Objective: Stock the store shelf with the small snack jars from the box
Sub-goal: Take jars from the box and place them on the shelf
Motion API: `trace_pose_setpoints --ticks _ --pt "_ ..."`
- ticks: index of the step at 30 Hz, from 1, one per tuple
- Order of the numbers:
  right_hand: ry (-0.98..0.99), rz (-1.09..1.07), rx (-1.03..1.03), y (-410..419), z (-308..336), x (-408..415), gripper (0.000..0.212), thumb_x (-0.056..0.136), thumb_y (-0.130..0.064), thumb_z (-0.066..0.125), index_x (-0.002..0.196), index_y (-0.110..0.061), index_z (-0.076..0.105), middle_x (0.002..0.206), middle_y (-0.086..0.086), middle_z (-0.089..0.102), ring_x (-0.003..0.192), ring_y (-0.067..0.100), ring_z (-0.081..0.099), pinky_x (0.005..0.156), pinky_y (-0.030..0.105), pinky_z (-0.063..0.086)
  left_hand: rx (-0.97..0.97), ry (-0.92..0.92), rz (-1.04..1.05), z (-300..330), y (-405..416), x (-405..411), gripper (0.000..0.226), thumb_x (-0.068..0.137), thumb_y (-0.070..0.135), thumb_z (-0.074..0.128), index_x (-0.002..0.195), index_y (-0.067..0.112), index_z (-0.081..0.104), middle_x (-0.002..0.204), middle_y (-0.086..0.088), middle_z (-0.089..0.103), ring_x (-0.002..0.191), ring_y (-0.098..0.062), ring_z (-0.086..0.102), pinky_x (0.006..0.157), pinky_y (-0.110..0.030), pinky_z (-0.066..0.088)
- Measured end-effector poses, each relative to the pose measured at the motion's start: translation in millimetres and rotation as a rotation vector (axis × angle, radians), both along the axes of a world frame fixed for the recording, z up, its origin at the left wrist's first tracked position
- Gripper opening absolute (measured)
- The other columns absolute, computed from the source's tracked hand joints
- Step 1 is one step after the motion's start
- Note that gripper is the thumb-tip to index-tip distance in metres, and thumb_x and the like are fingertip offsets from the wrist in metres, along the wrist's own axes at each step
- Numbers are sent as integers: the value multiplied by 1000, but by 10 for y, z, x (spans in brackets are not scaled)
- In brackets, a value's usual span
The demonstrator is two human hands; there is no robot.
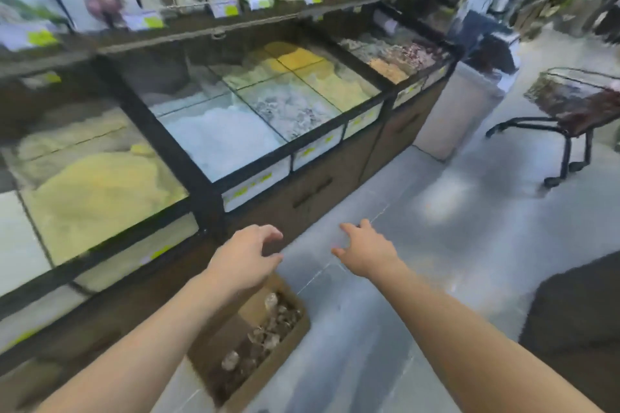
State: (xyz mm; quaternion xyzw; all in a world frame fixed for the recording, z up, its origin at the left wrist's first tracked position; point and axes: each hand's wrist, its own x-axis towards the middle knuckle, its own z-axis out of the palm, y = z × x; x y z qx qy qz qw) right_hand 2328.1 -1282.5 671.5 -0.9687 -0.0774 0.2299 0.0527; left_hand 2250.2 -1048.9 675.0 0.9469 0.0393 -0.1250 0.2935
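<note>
Head view of a store aisle, blurred by motion. Both forearms reach forward and down; the left hand (246,256) and the right hand (364,250) are held out above the floor (385,329), fingers loosely spread and slightly curved, neither grasping anything, the two hands near each other but apart. Below the left forearm a cardboard box (285,350) stands on the floor just beside the base of the display counter; its flaps are open, and inside lie small snack jars (268,334) (pale lids and dark contents are discernible, but their number cannot be told); the left hand is above the box's far end and does not touch it. To the left runs the display counter (188,157), its black frame dividing glass-topped bins of loose goods, yellow, white and mottled; yellow price labels sit along its front edge, and dark cabinet doors (312,191) close the base. Above the bins a shelf (208,28) carries upright packaged goods with price tags at the lip. At right, well apart from the hands, a shopping cart (577,111) stands on the floor; a dark shape fills the lower right corner, too unclear to identify.
</note>
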Motion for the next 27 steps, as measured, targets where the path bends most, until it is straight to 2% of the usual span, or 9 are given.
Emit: trace_pose_setpoints --ticks 5,8,12,14,16,17,20,25,27 --pt "152 194 -56 587 -759 144 50 101 -47 49 145 -25 41 144 8 38 115 37 60 97 45 46 -49 179 209 -761 385 -65 39 88 48 65 125 36 62 119 7 64 111 -18 62 96 -40 52" --pt "255 345 -115 817 -1237 210 49 100 -47 51 142 -22 44 145 8 38 120 35 58 99 46 46 -109 287 344 -1279 403 -111 38 89 46 65 125 34 63 123 6 64 114 -19 61 95 -36 52" --pt "358 474 -147 990 -2001 365 38 100 -47 50 131 -24 51 137 9 44 116 37 60 91 42 48 -179 434 551 -2107 330 -194 36 93 40 67 128 37 60 123 15 62 101 -12 65 79 -25 51" --pt "371 502 -143 1046 -2337 474 36 100 -46 50 130 -26 53 134 9 50 114 37 61 91 41 48 -175 487 646 -2470 289 -267 37 90 47 67 126 40 60 122 15 67 102 -15 66 83 -30 54" --pt "424 546 -173 1099 -3095 595 44 99 -48 51 140 -32 49 135 8 52 115 36 61 89 37 47 -148 536 728 -3206 229 -359 38 89 51 63 125 40 61 124 10 69 109 -22 65 88 -35 53" --pt "424 545 -176 1092 -3183 661 48 99 -50 51 144 -36 46 138 7 50 117 35 60 90 37 47 -142 523 737 -3287 238 -401 40 88 54 60 125 39 61 123 8 69 110 -25 64 89 -36 53" --pt "448 545 -172 1004 -4226 724 52 97 -52 51 148 -42 43 142 7 48 118 37 59 95 43 49 -116 582 795 -4298 175 -568 39 89 58 52 123 39 57 114 5 69 104 -29 65 86 -38 53" --pt "448 777 -297 873 -5843 641 56 99 -49 51 150 -33 37 149 9 45 128 37 53 95 46 50 -109 570 831 -5791 59 -756 33 95 48 57 124 31 60 117 -1 69 103 -33 64 80 -35 48" --pt "435 877 -306 871 -6341 587 57 98 -46 53 151 -31 35 155 9 37 133 38 48 98 47 47 -140 536 874 -6244 5 -765 31 94 45 62 121 29 62 112 2 69 98 -27 65 76 -30 51"
